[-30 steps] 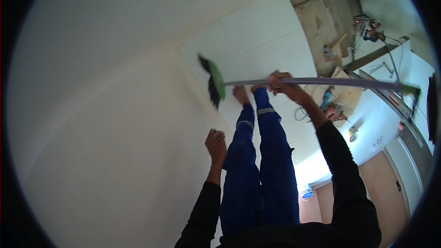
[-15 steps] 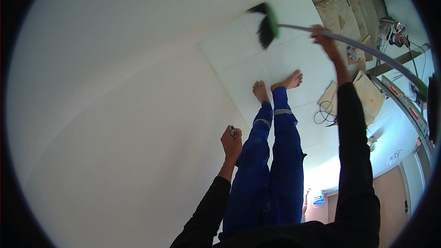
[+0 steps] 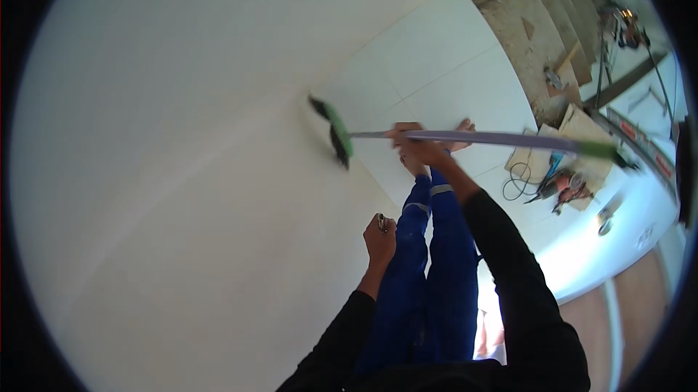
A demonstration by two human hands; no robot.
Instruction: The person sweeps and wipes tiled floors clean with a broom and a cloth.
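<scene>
My right hand (image 3: 416, 146) grips the purple handle of a broom (image 3: 465, 138). Its green head with black bristles (image 3: 336, 134) rests on the white tiled floor (image 3: 443, 58) where the floor meets the white wall (image 3: 182, 174). My left hand (image 3: 380, 239) hangs beside my blue-trousered legs (image 3: 429, 261), closed around a small metallic thing that is too small to name. My bare feet (image 3: 436, 138) stand on the tiles, partly hidden behind the right hand.
A rough unfinished strip of floor (image 3: 523, 36) runs at the upper right with scattered tools. Power tools and a coiled cable (image 3: 552, 181) lie on cardboard (image 3: 574, 127) to the right. A tripod-like device (image 3: 622, 29) stands far right.
The broom head swung from the far tiles back down to the wall edge on the left. My right arm pulled in toward my feet. The left hand stayed by my leg.
</scene>
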